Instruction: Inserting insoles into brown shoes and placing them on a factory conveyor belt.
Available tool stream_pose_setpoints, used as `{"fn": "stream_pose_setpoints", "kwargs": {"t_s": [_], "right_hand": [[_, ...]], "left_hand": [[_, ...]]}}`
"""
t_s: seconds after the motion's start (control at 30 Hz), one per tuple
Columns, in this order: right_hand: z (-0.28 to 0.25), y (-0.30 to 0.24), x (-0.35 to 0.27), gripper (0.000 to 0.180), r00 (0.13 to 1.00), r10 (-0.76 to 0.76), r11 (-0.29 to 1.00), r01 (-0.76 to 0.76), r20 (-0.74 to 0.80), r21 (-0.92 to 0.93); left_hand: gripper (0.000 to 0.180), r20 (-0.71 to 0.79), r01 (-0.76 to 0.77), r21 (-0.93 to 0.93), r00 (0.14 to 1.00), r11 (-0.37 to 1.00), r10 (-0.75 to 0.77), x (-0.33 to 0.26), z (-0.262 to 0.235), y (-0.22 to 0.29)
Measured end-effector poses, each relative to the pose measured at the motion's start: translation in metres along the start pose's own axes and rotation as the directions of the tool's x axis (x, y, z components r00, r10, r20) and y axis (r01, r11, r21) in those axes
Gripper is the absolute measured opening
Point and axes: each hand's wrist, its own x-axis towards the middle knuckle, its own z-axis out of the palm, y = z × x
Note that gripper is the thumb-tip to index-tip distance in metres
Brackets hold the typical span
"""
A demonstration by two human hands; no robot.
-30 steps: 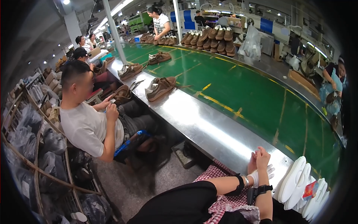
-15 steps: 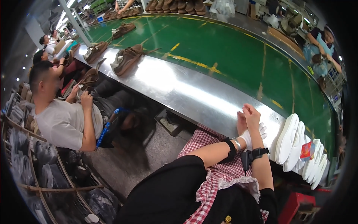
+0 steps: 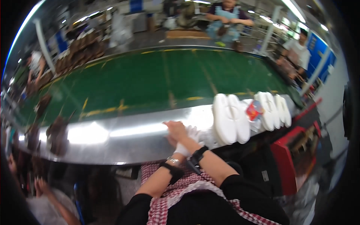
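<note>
My forearms cross above the metal edge of the bench. My left hand wears a white glove and lies lower, its fingers spread to the right. Over its wrist passes my bare right hand, pointing left; blur hides how its fingers are set and whether anything is between them. A patch of bare skin shows under the right hand, and I cannot tell which hand it belongs to. Right of the glove stand white shoe-shaped pieces, one pair nearest to it, and a red packet among them.
A green belt with yellow lines runs behind the metal strip. Brown shoes stand at the left, others at the far left. Below right is a red-sided machine or box. Co-workers sit at the lower left and across the belt.
My view has swung to the right, bringing the white pieces and the red box closer to the middle. My wrists stay crossed, and my right hand now points more to the left.
</note>
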Motion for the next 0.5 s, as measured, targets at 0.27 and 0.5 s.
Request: {"fn": "stream_pose_setpoints", "kwargs": {"t_s": [0.27, 0.5], "right_hand": [[0.009, -0.027, 0.007, 0.019, 0.988, 0.149, 0.846, -0.115, -0.025, 0.521], [-0.003, -0.023, 0.004, 0.028, 0.98, 0.193, 0.914, -0.161, -0.049, 0.371]], "left_hand": [[0.06, 0.063, 0.013, 0.121, 0.998, 0.993, -0.021, -0.004, -0.045, 0.003], [0.061, 0.124, 0.007, 0.147, 0.992, 0.989, -0.026, 0.001, -0.033, 0.002]]}}
